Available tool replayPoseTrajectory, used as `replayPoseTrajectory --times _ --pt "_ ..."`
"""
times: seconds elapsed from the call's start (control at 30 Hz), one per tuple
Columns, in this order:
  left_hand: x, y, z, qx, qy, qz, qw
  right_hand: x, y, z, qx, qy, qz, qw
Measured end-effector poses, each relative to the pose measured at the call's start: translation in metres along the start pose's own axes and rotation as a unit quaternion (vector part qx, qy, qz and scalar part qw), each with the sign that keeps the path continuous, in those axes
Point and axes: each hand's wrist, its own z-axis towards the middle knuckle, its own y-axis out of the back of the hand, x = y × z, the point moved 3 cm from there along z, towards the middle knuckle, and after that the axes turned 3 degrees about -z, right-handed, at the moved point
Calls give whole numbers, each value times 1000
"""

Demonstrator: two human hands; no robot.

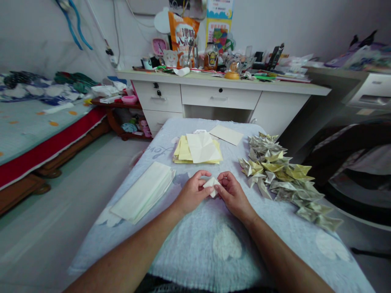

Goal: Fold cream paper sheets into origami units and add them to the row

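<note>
Between my two hands is a small folded piece of white paper (211, 186), diamond-shaped with creases showing. My left hand (195, 189) pinches its left side, thumb in front and fingers behind. On the right side my right hand (232, 192) grips it the same way. Just beyond them sits a stack of yellow paper sheets (183, 151) topped by a creased white sheet (204, 147). To the right lie many folded paper pieces (275, 171) with pointed tips, grey, white and yellow, in overlapping rows. A long folded stack of white paper (143, 191) lies to the left.
A flat cream sheet (226, 134) rests near the far edge of the cloth-covered table (189, 240). Behind stands a white desk (220, 91) crowded with jars and bags. A washing machine (363, 162) is at the right, a bed (45, 122) at the left.
</note>
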Motion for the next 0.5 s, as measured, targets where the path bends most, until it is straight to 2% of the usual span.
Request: replayPoseTrajectory --times 0.17,0.37,0.5 --pt "-1 0 0 -3 -4 -4 1000 3 0 0 8 11 6 1000" --pt "-6 6 1 -51 -31 54 997 -2 6 0 2 22 -72 997" --pt "-3 8 2 -52 -18 58 997 -2 5 -2 17 19 -99 995"
